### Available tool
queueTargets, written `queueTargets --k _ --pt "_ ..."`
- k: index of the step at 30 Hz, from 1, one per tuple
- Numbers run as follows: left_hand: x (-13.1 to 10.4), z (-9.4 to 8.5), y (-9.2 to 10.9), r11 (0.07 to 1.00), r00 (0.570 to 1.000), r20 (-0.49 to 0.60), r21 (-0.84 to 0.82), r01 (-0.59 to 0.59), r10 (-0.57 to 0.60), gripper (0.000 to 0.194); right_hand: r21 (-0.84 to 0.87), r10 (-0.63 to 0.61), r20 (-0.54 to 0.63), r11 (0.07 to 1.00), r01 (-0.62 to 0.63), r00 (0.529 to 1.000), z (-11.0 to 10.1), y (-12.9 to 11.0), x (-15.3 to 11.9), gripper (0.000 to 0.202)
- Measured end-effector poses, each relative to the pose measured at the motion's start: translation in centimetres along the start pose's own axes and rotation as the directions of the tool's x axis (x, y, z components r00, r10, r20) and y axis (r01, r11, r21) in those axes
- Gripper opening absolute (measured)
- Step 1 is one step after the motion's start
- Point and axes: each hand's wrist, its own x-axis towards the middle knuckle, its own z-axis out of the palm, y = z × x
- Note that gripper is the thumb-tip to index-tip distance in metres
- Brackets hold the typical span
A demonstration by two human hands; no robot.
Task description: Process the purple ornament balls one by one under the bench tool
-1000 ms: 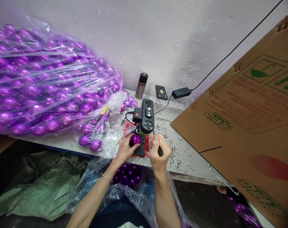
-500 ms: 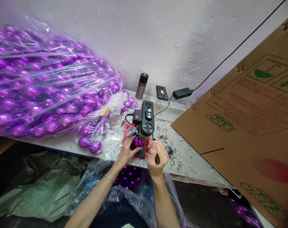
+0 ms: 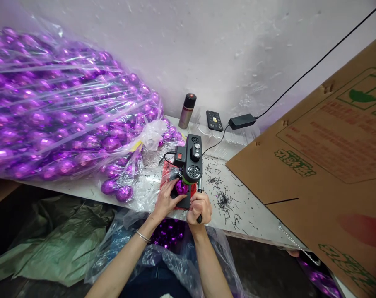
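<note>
A black bench drill press (image 3: 194, 157) with a red switch stands on the table, over a red patch. Under its head sits a shiny purple faceted ball (image 3: 181, 187). My left hand (image 3: 166, 198) grips that ball from the left, thumb at its near side and fingers at its far side. My right hand (image 3: 200, 208) is closed round the black grip of the press's lever (image 3: 199, 191), right of the base. The drill's tip, where it meets the ball, is hidden by the head.
A big clear bag of purple balls (image 3: 66, 120) fills the left. Behind the press are a bottle (image 3: 187, 111), a phone (image 3: 214, 120) and a power adapter (image 3: 242, 121). Black shavings (image 3: 223, 200) litter the table at right, beside a large cardboard box (image 3: 315, 174). More balls (image 3: 168, 232) lie in plastic below.
My right hand has pulled the lever down and toward me, slightly left. The press head sits lower over the ball. My left hand stays on the ball. The view has shifted a little.
</note>
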Motion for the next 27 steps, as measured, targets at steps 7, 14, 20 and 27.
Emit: queueTargets --k 7,14,20,27 --pt "0.2 -0.2 0.2 1.000 1.000 0.009 -0.012 -0.006 0.006 0.054 0.012 -0.015 -0.039 1.000 0.016 0.999 0.4 0.5 -0.4 0.035" --pt "0.5 -0.2 0.0 0.999 0.999 0.004 -0.010 -0.037 0.037 0.054 0.003 -0.038 -0.052 0.999 0.039 0.998 0.8 0.9 -0.6 0.033" --pt "0.9 -0.3 -0.1 0.999 0.999 0.006 -0.010 -0.044 0.044 0.056 0.012 -0.092 -0.009 0.996 0.092 0.996 0.7 0.7 -0.2 0.034" --pt "1.3 -0.1 0.1 0.999 1.000 0.001 -0.031 -0.013 0.013 0.058 0.028 0.131 0.009 0.991 -0.132 0.991 -0.4 -2.7 4.7 0.034"
